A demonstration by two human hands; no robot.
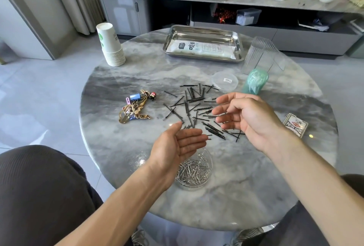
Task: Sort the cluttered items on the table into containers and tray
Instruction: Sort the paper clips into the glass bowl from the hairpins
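Several black bobby pins (189,106) lie scattered across the middle of the round marble table (118,80). My left hand (177,145) hovers palm up over a clear round container of silver paper clips (194,173), fingers straight and holding nothing. My right hand (244,116) hangs above the right side of the pin pile, fingers relaxed and spread, empty. A heap of decorative hair clips (136,106) sits to the left of the pins. A steel tray (203,42) with a white packet in it stands at the far side.
A stack of paper cups (110,45) stands at the back left. A clear lid (224,80), a green plastic piece (255,81) and ribbed clear cups (260,54) sit at the right. A playing card box (295,125) lies near the right edge. My knees flank the table.
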